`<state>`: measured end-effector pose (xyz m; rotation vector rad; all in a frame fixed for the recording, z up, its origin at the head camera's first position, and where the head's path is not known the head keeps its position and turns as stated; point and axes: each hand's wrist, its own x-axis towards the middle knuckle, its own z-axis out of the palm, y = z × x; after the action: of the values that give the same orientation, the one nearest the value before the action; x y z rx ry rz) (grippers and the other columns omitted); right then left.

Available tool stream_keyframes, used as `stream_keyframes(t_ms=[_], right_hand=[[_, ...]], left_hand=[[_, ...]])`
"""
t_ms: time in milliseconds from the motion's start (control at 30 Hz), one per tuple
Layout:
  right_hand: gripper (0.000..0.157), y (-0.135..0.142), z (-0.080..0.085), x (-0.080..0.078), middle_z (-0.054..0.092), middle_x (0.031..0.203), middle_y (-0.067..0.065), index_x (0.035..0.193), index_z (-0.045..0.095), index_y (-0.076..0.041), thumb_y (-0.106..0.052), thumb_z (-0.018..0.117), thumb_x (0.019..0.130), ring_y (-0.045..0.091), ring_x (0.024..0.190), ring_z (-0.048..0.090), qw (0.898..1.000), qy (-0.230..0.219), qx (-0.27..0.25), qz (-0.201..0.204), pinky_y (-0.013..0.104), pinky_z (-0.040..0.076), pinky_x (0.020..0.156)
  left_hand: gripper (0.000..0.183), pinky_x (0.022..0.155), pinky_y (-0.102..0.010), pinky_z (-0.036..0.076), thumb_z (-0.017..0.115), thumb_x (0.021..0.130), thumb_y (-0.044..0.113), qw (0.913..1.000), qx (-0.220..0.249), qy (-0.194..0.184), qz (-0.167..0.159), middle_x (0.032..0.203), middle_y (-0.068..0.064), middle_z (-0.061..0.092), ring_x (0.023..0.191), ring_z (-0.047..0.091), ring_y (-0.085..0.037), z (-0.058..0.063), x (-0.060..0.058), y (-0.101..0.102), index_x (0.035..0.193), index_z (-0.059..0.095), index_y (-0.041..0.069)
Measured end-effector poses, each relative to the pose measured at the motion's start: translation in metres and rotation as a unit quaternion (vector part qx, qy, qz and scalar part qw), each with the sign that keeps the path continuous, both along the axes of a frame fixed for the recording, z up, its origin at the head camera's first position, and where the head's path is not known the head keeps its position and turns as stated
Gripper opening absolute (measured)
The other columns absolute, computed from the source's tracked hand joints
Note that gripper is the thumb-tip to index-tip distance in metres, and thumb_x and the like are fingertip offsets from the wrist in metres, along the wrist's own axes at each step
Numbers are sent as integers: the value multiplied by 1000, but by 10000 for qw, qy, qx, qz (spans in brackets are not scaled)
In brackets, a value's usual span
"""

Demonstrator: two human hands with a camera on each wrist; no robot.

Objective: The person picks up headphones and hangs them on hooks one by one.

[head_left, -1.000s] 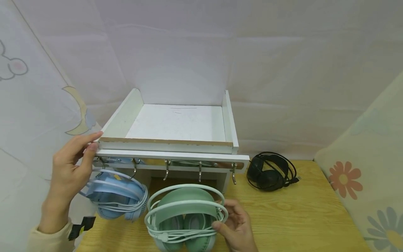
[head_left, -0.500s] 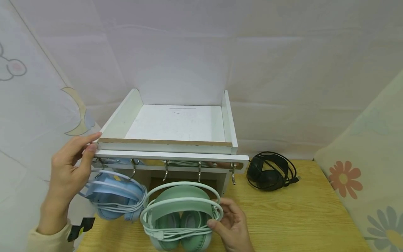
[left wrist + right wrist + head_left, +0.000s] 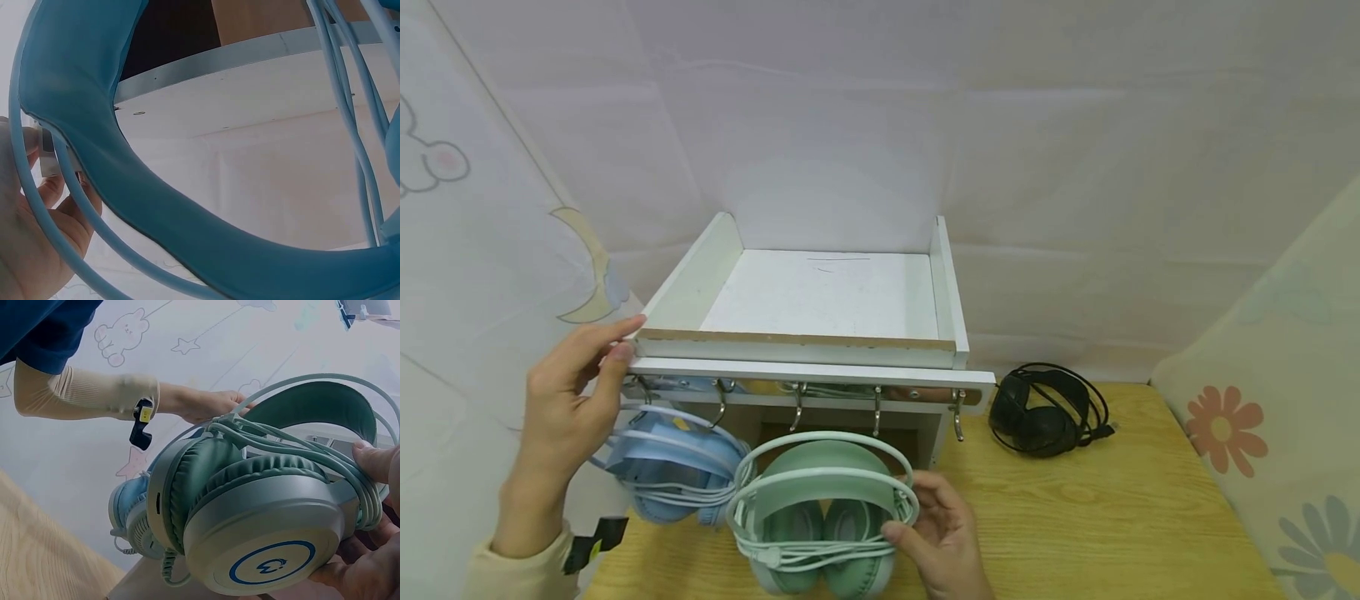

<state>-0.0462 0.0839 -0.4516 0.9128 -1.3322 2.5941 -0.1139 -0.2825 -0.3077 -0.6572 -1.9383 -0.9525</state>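
In the head view my left hand (image 3: 568,383) grips the left end of a white shelf unit (image 3: 850,354), fingers at its corner and thumb by the hook rail (image 3: 820,367). Blue headphones (image 3: 677,454) hang below that hand at the left hooks, their cable wound round them; their padded band (image 3: 81,125) fills much of the left wrist view. My right hand (image 3: 943,533) holds green headphones (image 3: 790,529) by their right side, thumb in front over the wound cable. They are upright, in front of and below the middle hooks. A round logo marks the near ear cup (image 3: 269,544).
Several metal hooks (image 3: 877,412) line the rail, the right ones bare. Black headphones (image 3: 1037,417) with a coiled cable lie on the wooden table (image 3: 1097,517) right of the shelf unit. White cloth (image 3: 1075,167) hangs behind, with printed cloth at both sides.
My right hand has shifted the green headphones a little left and slightly up, closer to the blue pair, which they now overlap in view. The left hand keeps its place on the shelf unit.
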Motion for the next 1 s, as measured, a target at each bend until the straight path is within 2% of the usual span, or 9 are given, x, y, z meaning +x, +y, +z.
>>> stream_keyframes(t_ms=[200,467,667,1000], right_hand=[[45,-3,1,2,68,123,9,127,54,7,19,63,85,16,108,66,9990,-329,208,-214,31,55,91],[42,-7,0,2,68,122,7,124,50,15,19,64,85,14,108,65,9987,-253,292,-337,28,55,89],[41,-9,1,3,68,119,6,123,51,13,17,65,84,15,110,65,9943,-662,707,-456,29,55,91],[39,-17,2,-2,66,122,10,122,49,17,18,64,85,21,114,65,9967,-175,590,-525,32,55,92]], left_hand=[[24,72,-5,43,59,96,-1,10000,25,47,-32,90,-5,64,78,51,-1,0,0,1,115,68,-12],[24,71,-5,43,59,96,-2,9999,87,52,-101,91,-4,64,78,51,-2,1,0,2,116,67,-13],[24,70,-5,43,59,96,-3,9998,110,56,-144,92,-4,65,78,51,-2,1,0,2,116,67,-13],[24,71,-5,43,58,96,-4,9997,147,43,-185,91,-5,65,78,52,-2,1,0,2,116,67,-13]])
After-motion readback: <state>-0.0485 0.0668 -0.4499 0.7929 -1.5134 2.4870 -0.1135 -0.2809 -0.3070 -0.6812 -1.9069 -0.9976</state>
